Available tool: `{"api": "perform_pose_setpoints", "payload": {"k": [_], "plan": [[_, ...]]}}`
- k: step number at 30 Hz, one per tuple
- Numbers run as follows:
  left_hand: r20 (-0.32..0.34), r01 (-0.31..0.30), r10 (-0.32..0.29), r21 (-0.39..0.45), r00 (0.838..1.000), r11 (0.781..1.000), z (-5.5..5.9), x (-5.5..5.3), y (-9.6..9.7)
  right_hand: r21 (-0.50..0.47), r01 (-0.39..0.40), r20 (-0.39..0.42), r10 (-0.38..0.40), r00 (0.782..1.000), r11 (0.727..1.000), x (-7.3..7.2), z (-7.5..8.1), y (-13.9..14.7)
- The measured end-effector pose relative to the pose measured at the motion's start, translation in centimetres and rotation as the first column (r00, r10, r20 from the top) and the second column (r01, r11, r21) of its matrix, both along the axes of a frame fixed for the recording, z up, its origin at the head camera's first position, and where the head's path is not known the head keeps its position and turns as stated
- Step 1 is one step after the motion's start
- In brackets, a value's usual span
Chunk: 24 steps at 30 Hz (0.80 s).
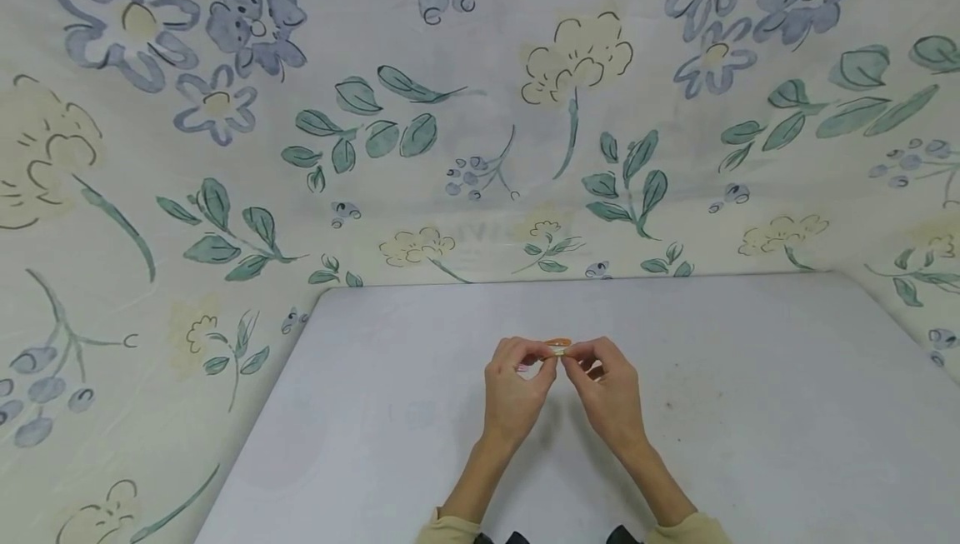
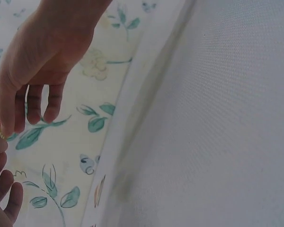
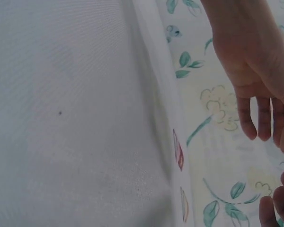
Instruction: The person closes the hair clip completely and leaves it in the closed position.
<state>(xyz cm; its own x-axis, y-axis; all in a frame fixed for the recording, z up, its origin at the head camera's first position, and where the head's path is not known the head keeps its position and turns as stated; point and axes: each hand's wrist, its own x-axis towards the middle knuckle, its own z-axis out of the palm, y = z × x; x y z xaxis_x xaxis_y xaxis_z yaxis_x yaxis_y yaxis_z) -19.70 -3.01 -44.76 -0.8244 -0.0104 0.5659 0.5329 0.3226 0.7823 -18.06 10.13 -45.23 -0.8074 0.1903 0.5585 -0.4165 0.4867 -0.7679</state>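
Over the far middle of the white table, my left hand [image 1: 512, 386] and right hand [image 1: 611, 386] meet fingertip to fingertip. Between them they pinch a small yellow piece [image 1: 558, 352], mostly covered by fingers; I cannot tell its kind. Just beyond it on the table lies an orange, slender loop [image 1: 557, 341], shaped like a snap hair clip. A pink one [image 3: 179, 151] lies near it, partly hidden behind my left hand in the head view. In the left wrist view the left hand [image 2: 42, 66] hangs with its other fingers loosely bent.
The white table [image 1: 375, 411] ends against a flower-printed cloth [image 1: 480, 219] that rises behind it and at both sides. Small dark specks [image 1: 670, 405] dot the tabletop right of the right hand. Dark objects [image 1: 621, 534] show at the bottom edge between the sleeves.
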Motion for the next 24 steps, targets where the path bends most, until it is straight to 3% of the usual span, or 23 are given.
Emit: {"api": "perform_pose_setpoints", "payload": {"k": [8,17,24], "plan": [[-0.044,-0.010,0.010,-0.018,0.999,1.000,-0.44,-0.22,-0.07,0.049,-0.006,0.079,0.002,0.997,0.999,-0.08,0.00,0.10],[-0.004,-0.022,0.022,-0.015,1.000,1.000,-0.39,-0.47,-0.31,0.037,-0.046,0.081,0.043,0.996,0.998,-0.17,0.12,0.19],[0.007,-0.006,0.006,0.014,1.000,1.000,-0.42,-0.60,-0.41,-0.024,-0.088,0.150,0.091,0.985,0.996,-0.34,0.36,0.51]]}}
